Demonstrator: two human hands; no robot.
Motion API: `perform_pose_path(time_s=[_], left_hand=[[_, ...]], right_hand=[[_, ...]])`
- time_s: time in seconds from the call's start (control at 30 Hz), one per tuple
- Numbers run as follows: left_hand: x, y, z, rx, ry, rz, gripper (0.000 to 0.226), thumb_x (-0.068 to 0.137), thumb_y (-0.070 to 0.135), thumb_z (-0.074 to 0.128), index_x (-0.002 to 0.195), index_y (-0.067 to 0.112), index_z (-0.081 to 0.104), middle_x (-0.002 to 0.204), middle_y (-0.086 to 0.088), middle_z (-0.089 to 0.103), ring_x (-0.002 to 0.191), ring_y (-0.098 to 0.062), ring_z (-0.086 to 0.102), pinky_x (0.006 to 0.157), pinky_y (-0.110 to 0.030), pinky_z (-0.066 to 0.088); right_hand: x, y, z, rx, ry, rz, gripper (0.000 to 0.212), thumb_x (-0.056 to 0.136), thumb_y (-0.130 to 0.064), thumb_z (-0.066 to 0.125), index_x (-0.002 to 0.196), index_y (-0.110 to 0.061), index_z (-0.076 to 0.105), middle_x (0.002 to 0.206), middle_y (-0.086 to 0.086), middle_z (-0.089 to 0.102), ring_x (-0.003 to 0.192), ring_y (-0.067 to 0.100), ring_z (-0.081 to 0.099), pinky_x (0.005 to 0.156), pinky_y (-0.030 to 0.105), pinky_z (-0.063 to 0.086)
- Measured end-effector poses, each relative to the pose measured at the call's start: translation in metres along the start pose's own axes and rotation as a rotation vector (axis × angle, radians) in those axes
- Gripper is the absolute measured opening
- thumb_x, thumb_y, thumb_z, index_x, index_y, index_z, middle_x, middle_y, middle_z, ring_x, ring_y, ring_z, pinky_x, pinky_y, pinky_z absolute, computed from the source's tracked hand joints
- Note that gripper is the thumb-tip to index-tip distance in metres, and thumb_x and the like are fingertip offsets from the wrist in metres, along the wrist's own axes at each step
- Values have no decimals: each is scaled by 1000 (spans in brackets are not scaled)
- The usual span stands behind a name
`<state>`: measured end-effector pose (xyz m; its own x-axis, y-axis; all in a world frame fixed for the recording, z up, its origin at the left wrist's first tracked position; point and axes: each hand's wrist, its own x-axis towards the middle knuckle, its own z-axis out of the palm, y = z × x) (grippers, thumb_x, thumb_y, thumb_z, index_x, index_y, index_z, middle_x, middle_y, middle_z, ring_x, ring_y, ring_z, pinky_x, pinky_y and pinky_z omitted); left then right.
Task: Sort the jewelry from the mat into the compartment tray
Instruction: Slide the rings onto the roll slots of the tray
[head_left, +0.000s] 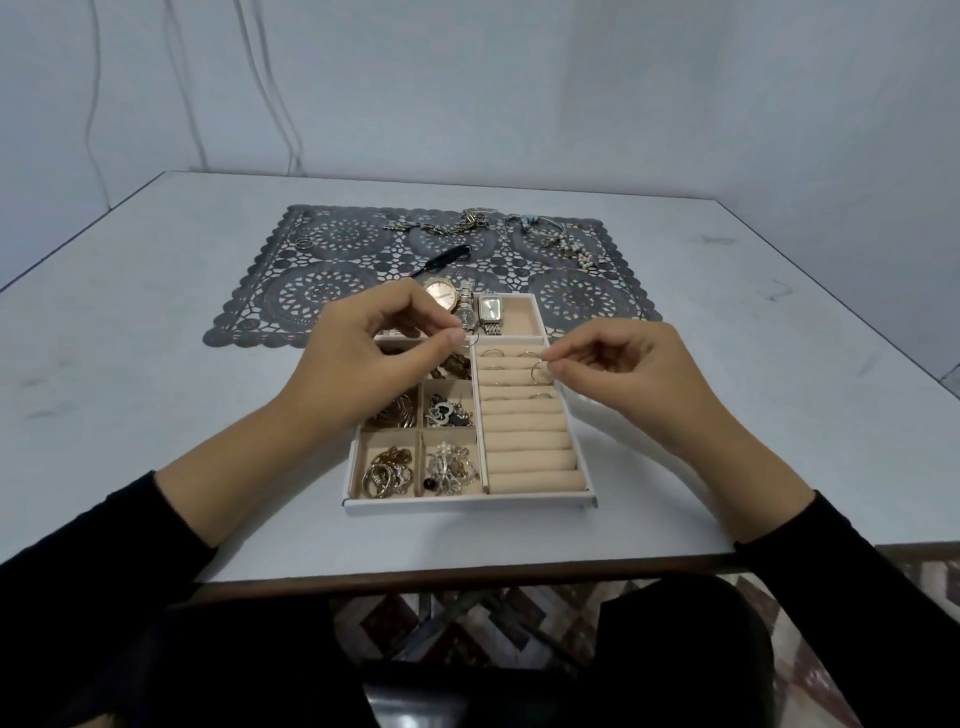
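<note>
On my feed, the left hand (374, 348) pinches a thin hoop (471, 340) between thumb and forefinger over the compartment tray (470, 503). The right hand (623, 369) pinches a ring (540, 373) at its fingertips, just above the ring rolls (530, 441). Loose jewelry (566, 244) lies on the mat (332, 291) beyond.

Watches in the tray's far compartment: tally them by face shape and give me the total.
Round: 2, the large rose-gold watch and the small dark-faced watch
Rectangular: 1, the pale-faced watch
Total: 3
</note>
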<state>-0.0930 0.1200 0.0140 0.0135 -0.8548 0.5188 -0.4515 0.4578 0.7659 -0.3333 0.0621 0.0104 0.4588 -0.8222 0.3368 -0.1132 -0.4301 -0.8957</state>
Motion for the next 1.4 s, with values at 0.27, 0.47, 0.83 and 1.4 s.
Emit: perform_pose_path(time_s=[0.27, 0.47, 0.83, 1.4], left_hand=[[-2, 2, 6, -15, 9, -19, 10, 84, 16, 74, 91, 10, 70, 82, 6, 68, 79, -13, 64, 72, -19, 51], [-2, 1, 6, 22, 1, 0, 9, 84, 16, 74, 91, 11, 70, 84, 3, 68, 80, -14, 65, 75, -25, 53], [-3, 2, 6, 53, -6, 8, 10, 84, 17, 75, 91, 11, 70, 85, 0, 70, 82, -18, 66, 79, -40, 57], [-3, 2, 7, 49, -9, 12, 9, 84, 17, 76, 89, 12, 71, 83, 2, 69, 79, -16, 66, 78, -37, 57]], right_hand=[[-7, 4, -2, -117, -111, -28, 15, 77, 5, 71, 81, -9, 75, 74, 2, 68, 67, 18, 53, 63, 32, 40], [-7, 1, -2, -208, -172, -81, 18, 77, 5, 70, 82, -11, 76, 75, -1, 66, 67, 12, 52, 62, 28, 41], [-3, 0, -7, -150, -232, -20, 11, 83, -5, 72, 88, -13, 76, 79, 5, 67, 72, 26, 55, 68, 38, 42], [0, -4, -9, -97, -285, 75, 8, 82, -8, 72, 89, -6, 74, 79, 9, 66, 71, 14, 53, 68, 26, 41]])
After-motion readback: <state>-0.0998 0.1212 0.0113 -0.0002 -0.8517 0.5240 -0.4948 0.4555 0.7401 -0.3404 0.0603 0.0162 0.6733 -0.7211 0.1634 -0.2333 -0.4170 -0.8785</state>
